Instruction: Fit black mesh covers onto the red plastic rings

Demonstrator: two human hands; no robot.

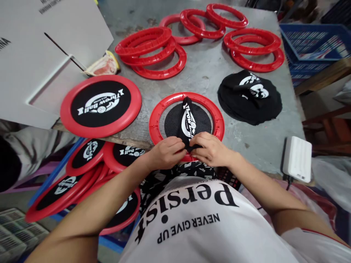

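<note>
In front of me a red plastic ring (157, 118) lies on the table, with a black mesh disc (172, 118) inside it. On the mesh rests a folded piece of black printed fabric (187, 118) with white "Throw Ball" lettering. My left hand (170, 150) pinches the near left edge of this fabric. Opposite it, my right hand (210, 149) has its fingers closed on the fabric's near right edge. Both hands sit over the near rim of the ring and hide part of it. A pile of black printed fabric discs (249, 98) lies to the right.
A finished-looking red and black disc (65, 106) lies left. Red rings (145, 45) are stacked behind, with more rings (252, 42) at back right. Several discs (90, 155) fill a crate below left. A white power bank (297, 159) sits at the right edge, near blue baskets (315, 44).
</note>
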